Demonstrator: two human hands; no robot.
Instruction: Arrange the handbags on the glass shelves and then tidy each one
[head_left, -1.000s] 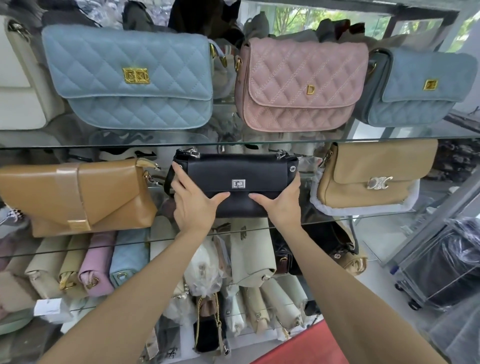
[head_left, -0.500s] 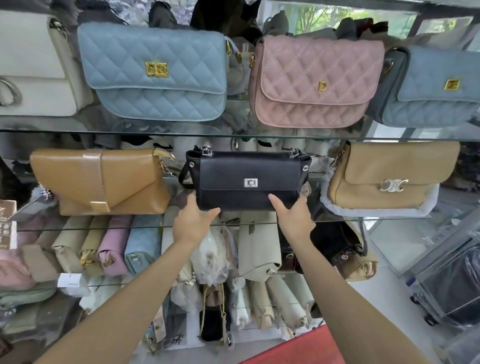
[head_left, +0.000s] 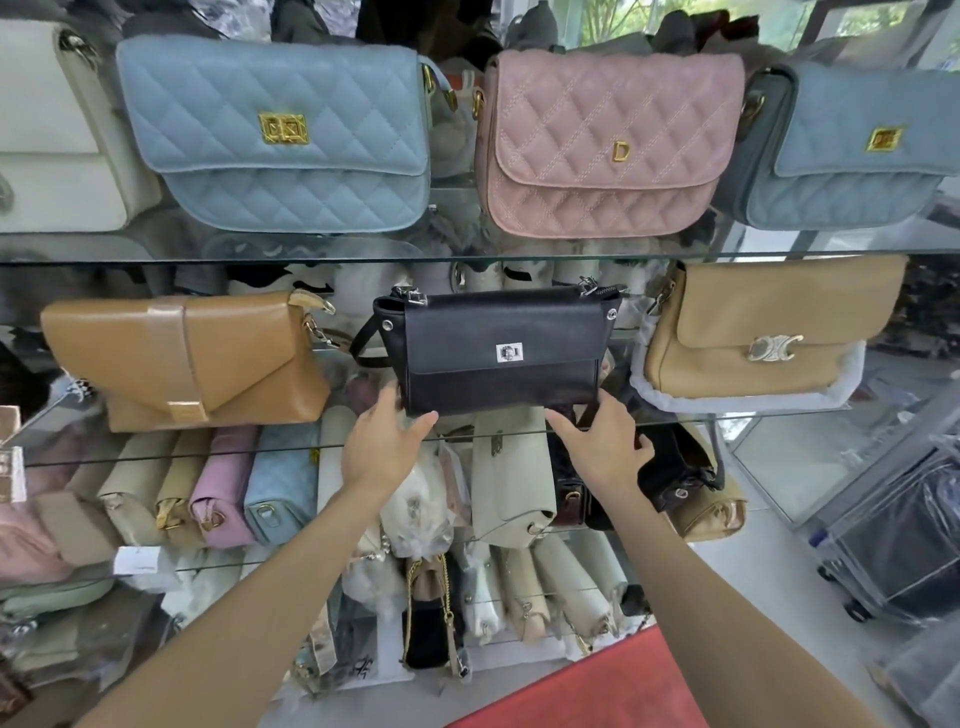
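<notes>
A black handbag (head_left: 498, 353) with a silver clasp stands upright on the middle glass shelf (head_left: 727, 415), between a tan envelope bag (head_left: 182, 358) and a beige bag (head_left: 763, 332). My left hand (head_left: 384, 441) is just below the black bag's lower left corner, fingers relaxed, its fingertips at the bag's bottom edge. My right hand (head_left: 602, 447) hovers below the lower right corner, fingers spread, holding nothing. On the upper glass shelf (head_left: 467, 257) stand a light blue quilted bag (head_left: 280, 135), a pink quilted bag (head_left: 608, 140) and a grey-blue quilted bag (head_left: 852, 145).
A cream bag (head_left: 47, 135) stands at the upper left. Lower shelves hold several bags packed on end (head_left: 218, 483). A red surface (head_left: 582, 686) lies near the bottom. Plastic-wrapped dark items on a wheeled rack (head_left: 904, 540) stand at the right.
Both hands let go of the black bag's front and dropped to just below its bottom corners. The bag now stands alone on the shelf.
</notes>
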